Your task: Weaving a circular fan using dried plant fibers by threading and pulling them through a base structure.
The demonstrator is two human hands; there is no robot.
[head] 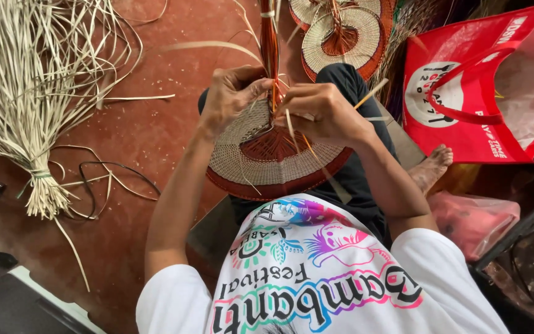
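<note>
left hand (233,93) grips woven fan (267,158) | right hand (322,111) pinches, seemingly, a pale strip (289,122)

Red-brown floor (137,130), cluttered edges, soft daylight.
Floor smooth, worn, dusty in spots. Top left: bundle of pale dried strips (29,93) tied near its base w/ a green band, loose strands spilling out. Dark cable (115,173) looped beside it. Top centre: finished woven fans (344,34) stacked. Right: red tote bag (477,86) standing open, pink plastic bag (474,219) below it. Btm left: dark case w/ white edge (13,300).
</note>
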